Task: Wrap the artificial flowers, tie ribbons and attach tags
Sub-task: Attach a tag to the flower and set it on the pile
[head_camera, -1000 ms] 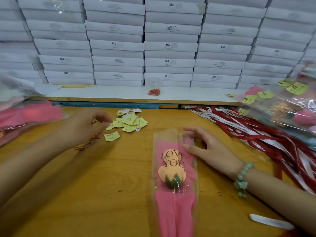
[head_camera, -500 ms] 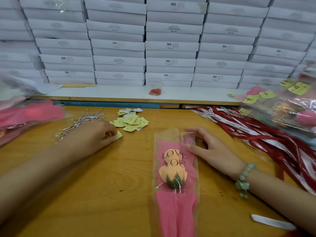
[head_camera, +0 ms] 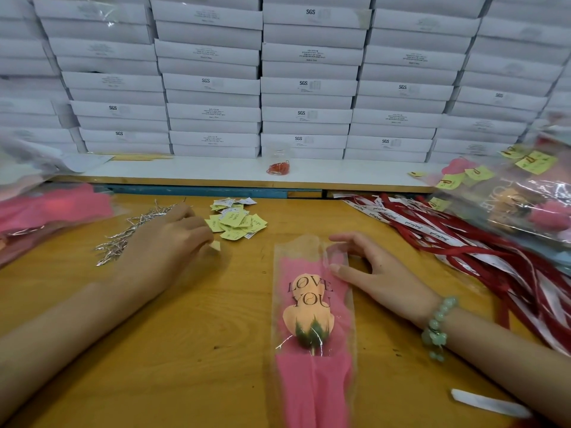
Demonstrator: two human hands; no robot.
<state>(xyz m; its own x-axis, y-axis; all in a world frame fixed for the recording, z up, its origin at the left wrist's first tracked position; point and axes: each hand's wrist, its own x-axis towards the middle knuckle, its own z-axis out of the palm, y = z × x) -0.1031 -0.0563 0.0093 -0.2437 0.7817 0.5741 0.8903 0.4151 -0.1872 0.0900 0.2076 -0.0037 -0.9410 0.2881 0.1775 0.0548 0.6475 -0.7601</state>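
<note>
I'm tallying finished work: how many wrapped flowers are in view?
2 can be made out: one pink-wrapped flower mid-table, the right hand touching its top; one in the clear-wrapped pile at right. More may be hidden there and in the blurred pink heap at left.

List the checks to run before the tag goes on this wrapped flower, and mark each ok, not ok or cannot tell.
1. Flower lies flat on the table, print up: ok.
2. Right hand steadies the flower: ok, fingers on its right edge.
3. Left hand grips one tag: cannot tell; fingertips cover most of it.
4. Ribbon tied on the flower: not ok; none shows on it, and the ribbons lie loose to the right.
5. Spare tags close by: ok, just beyond the left hand.
</note>
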